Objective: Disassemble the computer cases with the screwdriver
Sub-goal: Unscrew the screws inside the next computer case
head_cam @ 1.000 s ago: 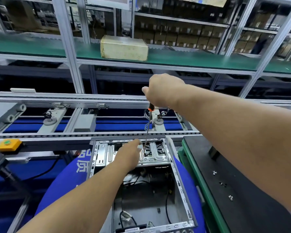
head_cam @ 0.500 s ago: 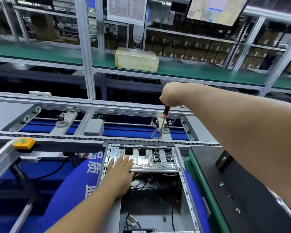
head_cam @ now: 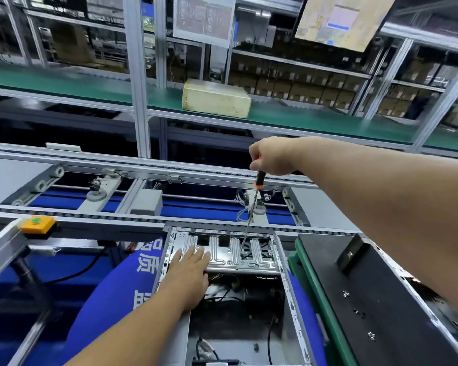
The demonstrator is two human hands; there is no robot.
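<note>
Left hand (head_cam: 189, 276) lay curled near the shaft a second ago; now flat, fingers (head_cam: 196, 256) straight, pressing the silver ribbed metal bracket (head_cam: 230, 256). Right hand (head_cam: 273, 155) keeps its fingers wrapped around the black-and-orange-handled screwdriver (head_cam: 251, 207), tip on the bracket's right part. Open grey metal computer case (head_cam: 288, 286) sits on the blue round pad (head_cam: 111, 294), cables inside. Loose screws (head_cam: 371, 335) on the black panel (head_cam: 354, 286) at right.

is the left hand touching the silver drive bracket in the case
Touching. The head view shows the left hand lying flat with straight fingers on the silver drive bracket, no gap visible.
</note>
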